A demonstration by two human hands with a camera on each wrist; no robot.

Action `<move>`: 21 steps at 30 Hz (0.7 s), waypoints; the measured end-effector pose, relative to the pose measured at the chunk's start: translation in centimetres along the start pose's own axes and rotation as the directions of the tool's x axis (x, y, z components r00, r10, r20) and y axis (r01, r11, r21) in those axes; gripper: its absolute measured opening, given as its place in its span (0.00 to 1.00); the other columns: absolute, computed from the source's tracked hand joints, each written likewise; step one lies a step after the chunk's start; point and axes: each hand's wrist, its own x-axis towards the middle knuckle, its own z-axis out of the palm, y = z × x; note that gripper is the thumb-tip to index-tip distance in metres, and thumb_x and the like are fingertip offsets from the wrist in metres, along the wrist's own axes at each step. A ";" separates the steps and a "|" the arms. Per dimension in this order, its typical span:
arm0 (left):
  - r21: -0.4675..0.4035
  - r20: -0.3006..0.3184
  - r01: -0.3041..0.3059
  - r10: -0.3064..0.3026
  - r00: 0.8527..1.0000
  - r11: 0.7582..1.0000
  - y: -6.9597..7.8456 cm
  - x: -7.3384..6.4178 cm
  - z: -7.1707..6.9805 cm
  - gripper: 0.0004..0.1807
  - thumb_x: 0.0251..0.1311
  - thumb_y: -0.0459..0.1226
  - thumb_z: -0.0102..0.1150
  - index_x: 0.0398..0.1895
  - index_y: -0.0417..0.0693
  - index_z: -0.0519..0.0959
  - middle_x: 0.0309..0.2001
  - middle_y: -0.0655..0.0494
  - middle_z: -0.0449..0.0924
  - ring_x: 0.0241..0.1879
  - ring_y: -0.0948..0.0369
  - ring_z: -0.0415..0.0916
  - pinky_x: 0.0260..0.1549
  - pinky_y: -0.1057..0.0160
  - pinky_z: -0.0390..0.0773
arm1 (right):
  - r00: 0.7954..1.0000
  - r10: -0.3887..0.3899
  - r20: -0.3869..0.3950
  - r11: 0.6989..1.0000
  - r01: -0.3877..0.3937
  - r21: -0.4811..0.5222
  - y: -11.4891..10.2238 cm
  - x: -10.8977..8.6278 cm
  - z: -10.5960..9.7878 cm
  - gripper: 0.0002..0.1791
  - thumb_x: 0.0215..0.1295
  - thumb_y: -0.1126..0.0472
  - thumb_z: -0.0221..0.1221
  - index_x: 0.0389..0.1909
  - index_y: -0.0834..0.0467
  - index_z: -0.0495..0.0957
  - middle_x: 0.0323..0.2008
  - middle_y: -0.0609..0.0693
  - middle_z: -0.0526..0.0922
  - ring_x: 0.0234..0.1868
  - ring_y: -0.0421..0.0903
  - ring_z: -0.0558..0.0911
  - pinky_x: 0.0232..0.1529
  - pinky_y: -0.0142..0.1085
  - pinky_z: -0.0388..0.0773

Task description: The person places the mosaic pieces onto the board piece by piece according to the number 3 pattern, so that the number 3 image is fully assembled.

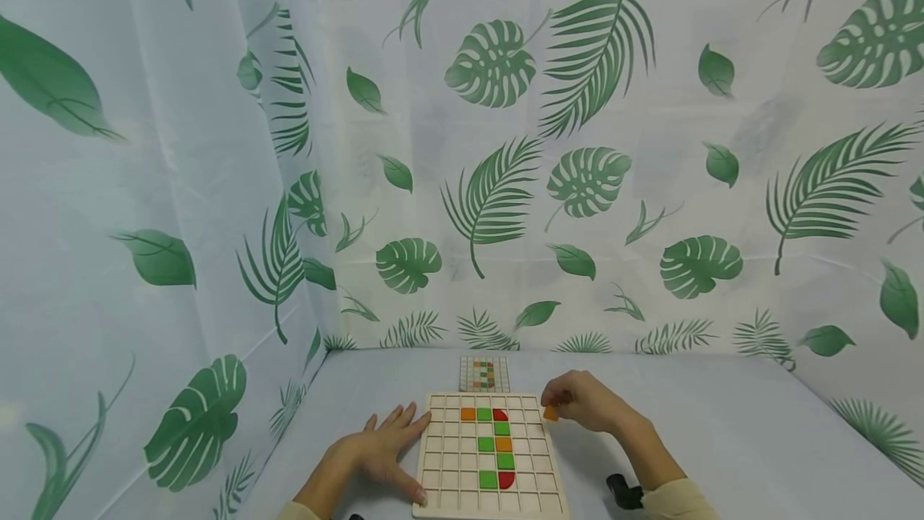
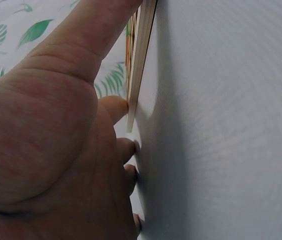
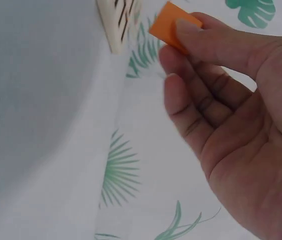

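Note:
A wooden grid board (image 1: 530,484) lies on the table in the head view, with several green, orange and red tiles set in its cells. My left hand (image 1: 378,449) spreads its fingers along the board's left side, index fingertip and thumb at the edge. In the left wrist view the board's side edge (image 2: 142,55) meets those fingers. Near the board's upper right corner, my right hand (image 1: 588,403) pinches an orange square tile (image 3: 166,25) between thumb and index finger. The other fingers of that hand curl loosely and hold nothing.
Just beyond the board's far edge lies a small pattern card (image 1: 469,363) printed with a similar coloured grid. A black object (image 1: 624,493) sits by the right forearm. A leaf-printed curtain (image 1: 520,287) hangs behind the table and along its left side.

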 end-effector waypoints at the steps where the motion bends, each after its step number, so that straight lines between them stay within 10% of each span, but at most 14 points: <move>1: 0.000 0.000 -0.001 0.001 1.000 1.000 0.0 0.0 0.0 0.68 0.42 0.69 0.76 0.85 0.64 0.51 0.85 0.44 0.43 0.84 0.41 0.38 0.75 0.25 0.38 | 1.000 -0.013 -0.005 1.000 0.013 0.005 -0.1 0.1 0.0 0.12 0.62 0.77 0.64 0.39 0.60 0.88 0.35 0.47 0.88 0.35 0.43 0.82 0.34 0.33 0.82; 21: 0.004 0.002 0.001 -0.001 1.000 1.000 0.1 -0.1 -0.1 0.67 0.42 0.69 0.76 0.85 0.63 0.52 0.85 0.44 0.44 0.84 0.41 0.39 0.75 0.25 0.39 | 0.985 -0.138 -0.103 0.985 0.148 0.094 -1.4 1.4 1.8 0.13 0.67 0.74 0.63 0.47 0.60 0.89 0.40 0.48 0.88 0.39 0.43 0.88 0.39 0.29 0.85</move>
